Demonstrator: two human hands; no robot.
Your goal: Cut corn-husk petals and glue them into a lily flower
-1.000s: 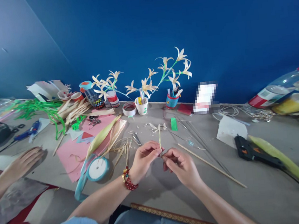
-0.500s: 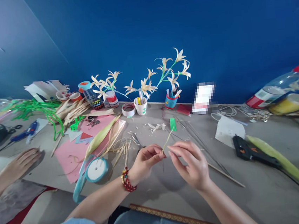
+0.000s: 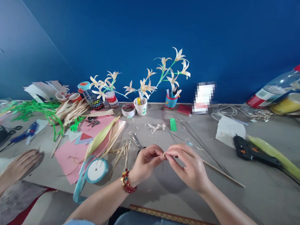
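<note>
Over the middle of the table, my left hand [image 3: 147,165] pinches a thin wire [image 3: 163,166] whose lower end sticks out below the fingers. A narrow pale yellow-green strip [image 3: 164,155], perhaps husk, shows as a small loop at the fingertips. My right hand [image 3: 189,165] closes thumb and forefinger on that strip, almost touching the left fingertips. Most of the strip is hidden by the fingers. To the left lie a roll of light blue ribbon [image 3: 101,161] and a bundle of dry husk strips [image 3: 123,150].
Pale artificial flowers [image 3: 147,88] stand in a white cup [image 3: 141,108] by the blue wall. A stick [image 3: 225,174], wires [image 3: 202,139] and a black glue gun [image 3: 254,153] lie to the right. Another person's hand [image 3: 22,165] rests on the table at left, near pink paper [image 3: 66,159].
My right hand has moved slightly left, up to the left fingertips, and now pinches the strip. The strip's free end, which pointed up and right, no longer shows.
</note>
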